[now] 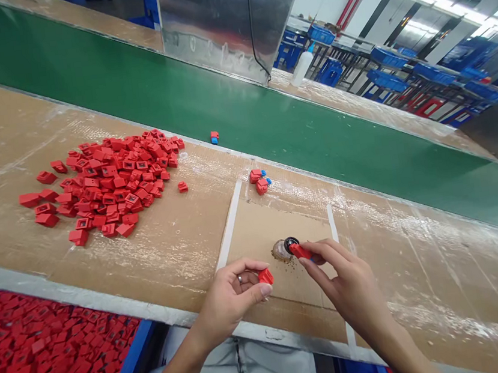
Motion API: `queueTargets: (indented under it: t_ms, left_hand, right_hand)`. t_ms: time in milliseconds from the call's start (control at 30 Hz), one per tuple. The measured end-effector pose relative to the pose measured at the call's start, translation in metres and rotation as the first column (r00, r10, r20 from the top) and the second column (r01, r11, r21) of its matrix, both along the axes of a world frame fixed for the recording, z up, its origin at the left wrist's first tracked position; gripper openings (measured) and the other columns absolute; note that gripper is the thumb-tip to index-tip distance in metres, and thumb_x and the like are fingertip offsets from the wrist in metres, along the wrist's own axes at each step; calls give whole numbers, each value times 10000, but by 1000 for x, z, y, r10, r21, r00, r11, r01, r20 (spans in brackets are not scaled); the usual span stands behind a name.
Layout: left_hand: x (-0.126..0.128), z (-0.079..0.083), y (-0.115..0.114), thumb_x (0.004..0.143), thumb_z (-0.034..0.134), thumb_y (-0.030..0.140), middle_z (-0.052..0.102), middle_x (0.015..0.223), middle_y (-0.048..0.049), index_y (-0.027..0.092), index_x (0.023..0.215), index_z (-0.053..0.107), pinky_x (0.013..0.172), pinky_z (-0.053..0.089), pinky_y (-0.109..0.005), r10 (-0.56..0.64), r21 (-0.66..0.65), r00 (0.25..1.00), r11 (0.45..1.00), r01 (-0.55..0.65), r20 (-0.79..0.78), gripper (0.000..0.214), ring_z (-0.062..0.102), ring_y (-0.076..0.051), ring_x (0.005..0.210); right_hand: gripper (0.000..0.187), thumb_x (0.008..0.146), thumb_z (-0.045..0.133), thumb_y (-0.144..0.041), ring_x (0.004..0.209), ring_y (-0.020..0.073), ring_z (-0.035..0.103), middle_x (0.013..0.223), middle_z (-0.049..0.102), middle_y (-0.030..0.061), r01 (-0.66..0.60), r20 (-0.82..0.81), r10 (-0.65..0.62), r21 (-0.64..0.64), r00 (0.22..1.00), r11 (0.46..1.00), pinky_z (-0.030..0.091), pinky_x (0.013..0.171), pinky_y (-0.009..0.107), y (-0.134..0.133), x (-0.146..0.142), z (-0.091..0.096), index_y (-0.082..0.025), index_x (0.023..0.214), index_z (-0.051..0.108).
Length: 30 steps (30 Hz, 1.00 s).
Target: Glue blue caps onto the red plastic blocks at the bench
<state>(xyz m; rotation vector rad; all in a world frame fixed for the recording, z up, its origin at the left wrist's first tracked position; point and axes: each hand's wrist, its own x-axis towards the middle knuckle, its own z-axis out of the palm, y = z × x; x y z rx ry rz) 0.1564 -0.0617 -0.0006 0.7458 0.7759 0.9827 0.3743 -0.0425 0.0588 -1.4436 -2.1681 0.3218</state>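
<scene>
My left hand (232,294) pinches a small red plastic piece (265,277) between thumb and fingertips, just above the near edge of the cardboard-covered bench. My right hand (345,280) grips a red-handled tool (300,250) whose black round head (290,244) rests at a small round metal dish (280,250) on the bench. The two hands are a few centimetres apart. A large heap of red plastic pieces (106,186) lies on the bench to the left.
A blue bin (126,371) full of red pieces stands at the lower left. A few red-and-blue assembled parts (260,181) lie near the green conveyor belt (221,105), with one more (214,137) on the belt. Blue crates on racks (397,65) fill the background.
</scene>
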Motion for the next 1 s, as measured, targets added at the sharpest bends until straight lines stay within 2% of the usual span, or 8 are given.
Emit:
queueTargets:
  t_ms: [333, 567, 733, 867, 1000]
  left_hand:
    - [0, 0, -1, 779, 777, 279, 669, 824, -3, 174, 1037, 687, 719, 497, -243, 9, 4, 1000, 1000, -9, 6, 293, 604, -115, 746]
    - [1, 2, 0, 769, 778, 286, 647, 753, 14, 171, 1030, 680, 667, 506, -250, 12, -15, 1000, 1000, -12, 11, 301, 596, -112, 667]
    - [0, 3, -1, 761, 790, 259, 659, 793, 10, 179, 1028, 693, 694, 499, -231, 12, -19, 999, 1000, -12, 31, 294, 595, -103, 710]
    - [-1, 3, 0, 771, 786, 268, 660, 827, -4, 182, 1040, 706, 716, 505, -239, 16, -19, 998, 1000, -15, 53, 294, 602, -112, 744]
    - [-2, 2, 3, 772, 786, 280, 658, 831, -12, 178, 1040, 714, 729, 508, -251, 15, -10, 997, 1000, -15, 77, 296, 611, -124, 759]
  right_hand:
    - [164, 996, 510, -309, 813, 192, 652, 961, 671, 59, -16, 20, 15, 26, 1000, 1000, 497, 702, 296, 2, -1, 1, -231, 1062, 638]
    - [158, 996, 513, -291, 819, 196, 644, 972, 666, 68, 19, 14, -21, 82, 1000, 996, 492, 705, 306, 3, -4, 7, -232, 1083, 632]
    - [156, 987, 538, -269, 842, 187, 634, 990, 656, 59, 38, -11, -37, 94, 999, 995, 485, 730, 306, 5, -1, 10, -227, 1113, 620]
    - [158, 971, 565, -282, 809, 183, 620, 989, 654, 52, 41, -90, -39, 18, 995, 999, 488, 731, 317, 3, 4, 14, -238, 1109, 630]
    - [169, 946, 606, -290, 832, 200, 623, 992, 663, 56, 52, -284, -76, -92, 956, 994, 509, 743, 332, -8, -4, 16, -246, 1105, 644]
